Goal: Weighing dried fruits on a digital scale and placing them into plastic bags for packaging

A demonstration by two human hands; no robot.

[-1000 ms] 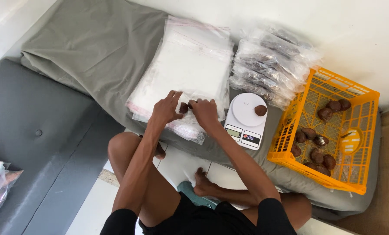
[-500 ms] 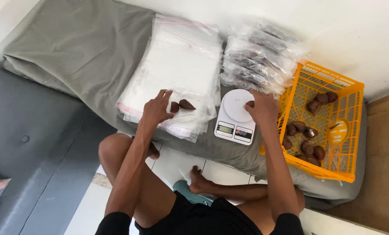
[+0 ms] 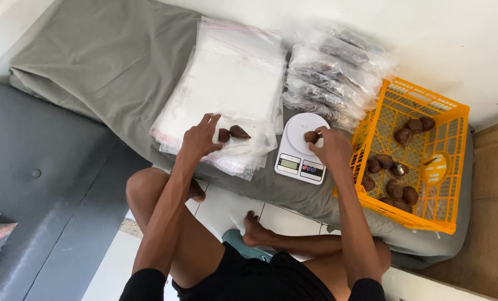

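While over the white scale (image 3: 293, 153), right grip (image 3: 316, 137) pinched on brown fruit (image 3: 311, 136).

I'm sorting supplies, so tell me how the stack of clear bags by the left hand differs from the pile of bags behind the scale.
The stack of clear bags lies flat and mostly empty, with just two brown fruits near its front edge; the pile of bags is bulging with dark contents. The stack is wider; the pile is narrower and lumpier. The left hand rests on the stack; nothing touches the pile. Both are transparent plastic on the grey cloth.
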